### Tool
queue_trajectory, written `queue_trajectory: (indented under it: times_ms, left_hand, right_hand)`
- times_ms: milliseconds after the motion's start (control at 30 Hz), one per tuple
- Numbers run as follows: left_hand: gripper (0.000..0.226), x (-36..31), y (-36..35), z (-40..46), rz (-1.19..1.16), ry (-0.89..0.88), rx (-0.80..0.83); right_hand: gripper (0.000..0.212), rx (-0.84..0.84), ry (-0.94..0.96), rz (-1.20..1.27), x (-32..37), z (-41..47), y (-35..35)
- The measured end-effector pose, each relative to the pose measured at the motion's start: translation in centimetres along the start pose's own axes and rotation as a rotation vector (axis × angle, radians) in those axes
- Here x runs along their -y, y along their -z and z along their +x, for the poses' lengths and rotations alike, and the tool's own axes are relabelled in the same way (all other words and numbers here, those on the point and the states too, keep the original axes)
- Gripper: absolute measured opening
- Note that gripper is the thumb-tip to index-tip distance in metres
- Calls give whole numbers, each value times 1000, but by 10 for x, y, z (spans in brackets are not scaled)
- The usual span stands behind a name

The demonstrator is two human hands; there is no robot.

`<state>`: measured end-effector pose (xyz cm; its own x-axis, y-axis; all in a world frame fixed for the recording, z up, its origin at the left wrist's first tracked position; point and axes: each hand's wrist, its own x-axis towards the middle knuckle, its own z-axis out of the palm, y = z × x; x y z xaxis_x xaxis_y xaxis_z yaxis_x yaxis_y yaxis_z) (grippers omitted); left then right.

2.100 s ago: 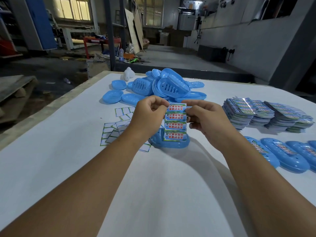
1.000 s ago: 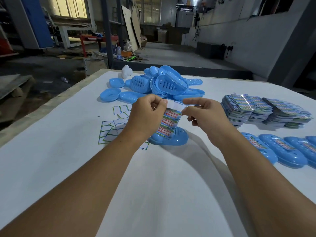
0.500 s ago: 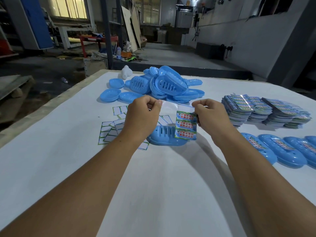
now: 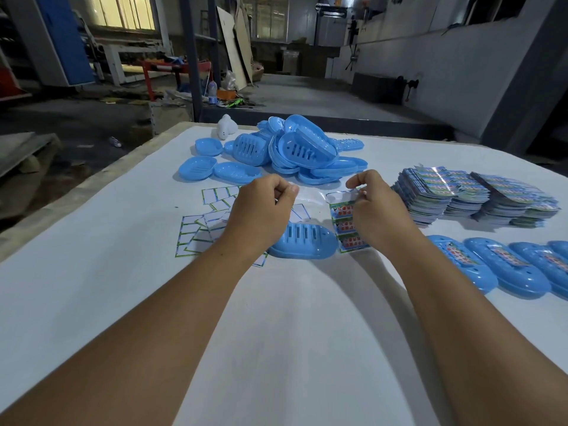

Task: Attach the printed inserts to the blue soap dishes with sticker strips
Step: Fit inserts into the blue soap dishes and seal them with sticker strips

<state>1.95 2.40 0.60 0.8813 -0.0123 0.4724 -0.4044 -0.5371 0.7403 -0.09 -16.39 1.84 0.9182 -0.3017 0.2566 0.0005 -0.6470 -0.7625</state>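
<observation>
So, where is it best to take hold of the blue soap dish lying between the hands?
Probably grip the slotted soap dish across its narrow width, pinching both long rims from above. It lies flat with its long axis left to right; the left hand covers its left end, so come at the free right half.

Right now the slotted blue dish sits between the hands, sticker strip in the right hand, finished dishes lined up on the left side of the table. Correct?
Not quite. The head view shows the finished dishes lined up on the right side of the table, not the left. The rest holds: the slotted blue dish sits between the hands, and the right hand holds the sticker strip.
</observation>
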Motion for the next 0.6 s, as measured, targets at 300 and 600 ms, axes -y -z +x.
queue_trajectory:
  times_ms: [300, 600]
  left_hand:
    - [24, -5, 2, 1, -174, 94, -2]
    - [23, -7, -1, 0, -220, 99, 35]
  right_hand:
    - [25, 20, 4, 286, 8, -5, -1]
    - [75, 131, 24, 292, 11, -7, 0]
